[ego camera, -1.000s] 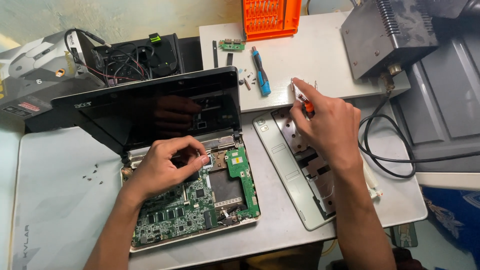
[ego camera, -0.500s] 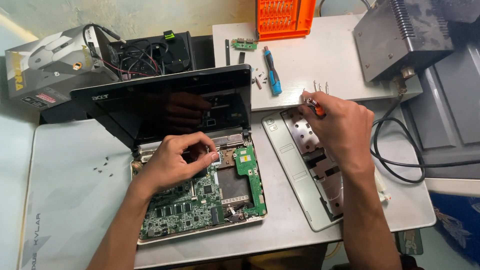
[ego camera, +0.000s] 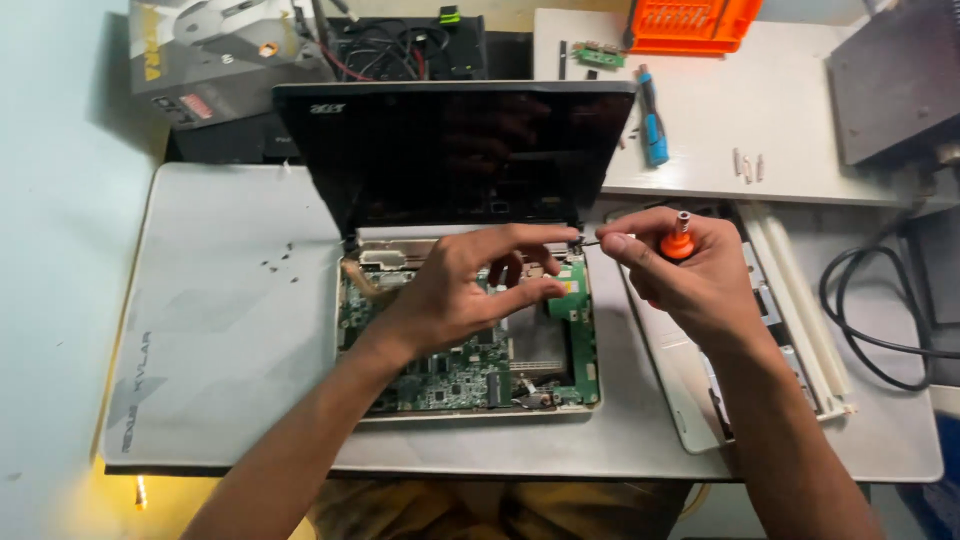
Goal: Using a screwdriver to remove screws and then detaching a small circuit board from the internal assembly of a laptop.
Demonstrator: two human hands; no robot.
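The right hand (ego camera: 690,275) is closed around a small screwdriver (ego camera: 670,240) with an orange handle, gripping it so that the thin shaft points leftward toward the right hinge corner of an opened laptop (ego camera: 465,300). The left hand (ego camera: 470,290) holds nothing; it lies open over the upper part of the exposed green circuit board (ego camera: 450,370), fingers spread, with the forefinger stretched out to the right until its tip sits just beside the screwdriver's tip near the hinge. The laptop's keyboard cover is off, so the board and a grey metal plate show inside the pale bottom shell, while the dark screen (ego camera: 450,150) stands tilted back behind both hands. Just to the right of the laptop, partly under the right forearm, lies a removed pale casing panel (ego camera: 790,330), face down. All this rests on a grey mat (ego camera: 220,330) spread on the tabletop, with a few tiny dark screws (ego camera: 278,258) scattered left of the laptop. Farther back, on a white board, lie a blue-handled screwdriver (ego camera: 652,115), some small loose bits (ego camera: 748,165) and an orange bit case (ego camera: 695,22). A black cable (ego camera: 865,310) loops at the right edge.
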